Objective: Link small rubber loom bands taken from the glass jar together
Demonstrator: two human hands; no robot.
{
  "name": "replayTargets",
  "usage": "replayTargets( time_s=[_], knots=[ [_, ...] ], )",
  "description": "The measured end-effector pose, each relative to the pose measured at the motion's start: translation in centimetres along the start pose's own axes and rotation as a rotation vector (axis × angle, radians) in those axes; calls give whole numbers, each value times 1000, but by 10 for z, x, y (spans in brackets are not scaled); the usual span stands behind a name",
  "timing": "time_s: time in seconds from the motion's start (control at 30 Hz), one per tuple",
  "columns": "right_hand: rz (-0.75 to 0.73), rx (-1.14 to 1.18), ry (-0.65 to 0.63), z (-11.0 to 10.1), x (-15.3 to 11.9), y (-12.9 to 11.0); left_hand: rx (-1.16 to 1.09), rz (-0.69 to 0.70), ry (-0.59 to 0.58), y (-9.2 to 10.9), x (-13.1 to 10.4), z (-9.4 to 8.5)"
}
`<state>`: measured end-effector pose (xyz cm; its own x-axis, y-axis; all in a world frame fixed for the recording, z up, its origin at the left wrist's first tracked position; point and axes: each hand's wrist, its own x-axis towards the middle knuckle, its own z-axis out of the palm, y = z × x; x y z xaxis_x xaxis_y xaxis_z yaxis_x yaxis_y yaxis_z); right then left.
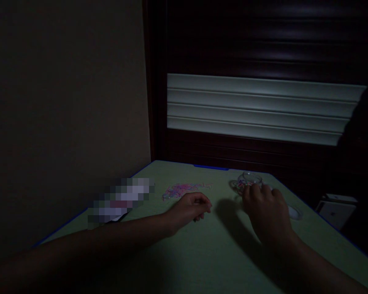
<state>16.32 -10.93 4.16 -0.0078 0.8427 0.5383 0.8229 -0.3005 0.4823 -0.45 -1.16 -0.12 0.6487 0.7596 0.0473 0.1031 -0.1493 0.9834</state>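
Note:
A loose pile of thin pink, purple and blue bands (180,190) lies spread on the pale green table (196,261). Just in front of it is my left hand (191,207), its fingers curled and the thumb pressed toward the fingertips; anything pinched there is too small and dark to make out. A clear round jar (252,176) with colored bands inside stands at the far right. My right hand (265,206) is bent over in front of this jar, knuckles up and fingers curled down, partly covering it. What its fingertips hold, if anything, is hidden.
To the right of my right hand lies a clear round lid (294,211). A blurred-out flat item (122,202) rests along the left table edge. A white box (337,210) is beyond the right edge. Behind the table stands a dark slatted door (263,49); a wall (67,102) rises left.

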Motion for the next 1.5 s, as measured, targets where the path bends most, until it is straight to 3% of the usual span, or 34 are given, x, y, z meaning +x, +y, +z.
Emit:
replayTargets(
  time_s=[0.2, 1.0, 1.17, 1.5],
  knots=[
    [81, 5, -62, 2, 2, 3, -4, -18, 5, 1, 0, 0],
    [18, 25, -42, -1, -3, 2, 6, 24, -9, -5, 1, -1],
    [-68, 72, -17, -2, -2, -1, 3, 28, -13, -6, 2, -1],
    [-278, 318, -128, 5, 0, -14, 27, 13, -21, -3, 0, 0]
  ],
)
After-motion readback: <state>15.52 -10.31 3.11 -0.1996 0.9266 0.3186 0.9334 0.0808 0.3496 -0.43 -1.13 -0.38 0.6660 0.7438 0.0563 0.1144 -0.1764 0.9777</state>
